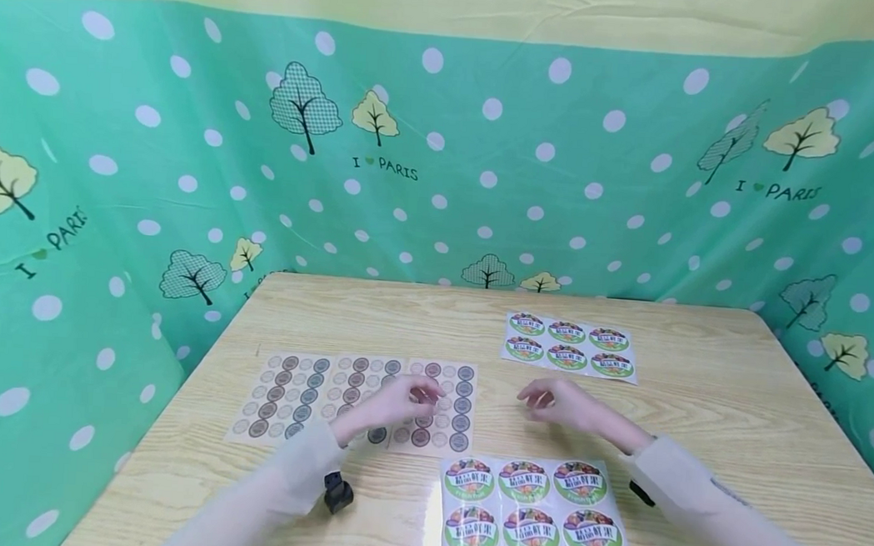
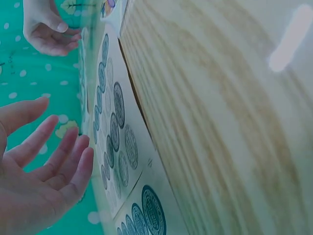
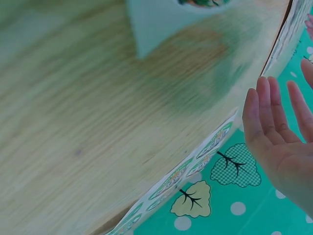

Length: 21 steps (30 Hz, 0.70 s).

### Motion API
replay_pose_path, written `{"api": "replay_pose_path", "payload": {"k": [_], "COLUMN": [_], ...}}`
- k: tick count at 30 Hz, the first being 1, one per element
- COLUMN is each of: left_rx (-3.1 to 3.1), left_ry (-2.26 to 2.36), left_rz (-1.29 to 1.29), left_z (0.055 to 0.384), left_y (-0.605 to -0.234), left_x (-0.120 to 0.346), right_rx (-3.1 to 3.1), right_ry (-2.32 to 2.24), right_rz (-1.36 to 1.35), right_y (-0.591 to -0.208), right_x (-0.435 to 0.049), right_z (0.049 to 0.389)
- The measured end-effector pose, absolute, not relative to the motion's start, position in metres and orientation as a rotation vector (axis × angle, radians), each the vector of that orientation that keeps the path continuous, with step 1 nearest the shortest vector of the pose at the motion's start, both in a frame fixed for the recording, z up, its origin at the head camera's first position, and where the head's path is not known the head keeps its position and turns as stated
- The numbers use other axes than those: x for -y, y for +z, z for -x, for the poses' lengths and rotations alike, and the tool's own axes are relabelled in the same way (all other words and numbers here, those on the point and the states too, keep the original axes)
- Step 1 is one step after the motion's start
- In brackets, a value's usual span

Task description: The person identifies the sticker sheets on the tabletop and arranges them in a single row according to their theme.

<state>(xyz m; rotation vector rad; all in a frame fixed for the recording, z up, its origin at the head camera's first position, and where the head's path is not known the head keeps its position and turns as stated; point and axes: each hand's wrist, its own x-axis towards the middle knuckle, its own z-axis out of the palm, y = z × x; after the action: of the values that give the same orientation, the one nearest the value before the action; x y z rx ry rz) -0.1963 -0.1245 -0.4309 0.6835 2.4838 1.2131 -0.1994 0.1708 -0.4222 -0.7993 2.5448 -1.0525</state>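
Note:
My left hand (image 1: 408, 398) hovers over the sheets of small round stickers, its fingers loosely bent with nothing in them. Beneath it lies the rightmost sticker sheet (image 1: 439, 436), printed with brown, pale and dark grey circles. Across a gap, my right hand (image 1: 555, 400) hangs above the wooden table, also holding nothing. In the right wrist view the right fingers (image 3: 264, 110) are relaxed and slightly spread. Nearest below the two hands is a glossy sheet of fruit stickers (image 1: 493, 510), with colourful round labels in two rows.
A second fruit sticker sheet (image 1: 581, 374) lies farther back on the wooden table (image 1: 708, 390). Two more sheets of small round stickers, a left one (image 1: 248, 416) and a middle one (image 1: 336, 384), lie side by side. A green dotted curtain (image 1: 456, 207) surrounds the table's back and sides.

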Motion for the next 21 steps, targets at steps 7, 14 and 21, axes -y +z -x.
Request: {"api": "replay_pose_path", "payload": {"k": [7,14,21], "left_rx": [-2.467,-2.453,-2.448], "left_ry": [1.201,1.218,1.221], "left_rz": [-0.701,-0.748,-0.738], "left_z": [0.185,0.174,0.165], "left_y": [-0.436,-0.44,-0.441], "left_x": [0.121,0.119,0.119], "right_rx": [-2.509,-2.512,-2.5], "right_ry": [-1.062,-1.045,-1.037], "right_rz": [0.75,0.782,0.738], "right_y": [-0.421,-0.423,-0.423], "right_x": [-0.186,-0.201,-0.211], "right_z": [0.184,0.171,0.161]}}
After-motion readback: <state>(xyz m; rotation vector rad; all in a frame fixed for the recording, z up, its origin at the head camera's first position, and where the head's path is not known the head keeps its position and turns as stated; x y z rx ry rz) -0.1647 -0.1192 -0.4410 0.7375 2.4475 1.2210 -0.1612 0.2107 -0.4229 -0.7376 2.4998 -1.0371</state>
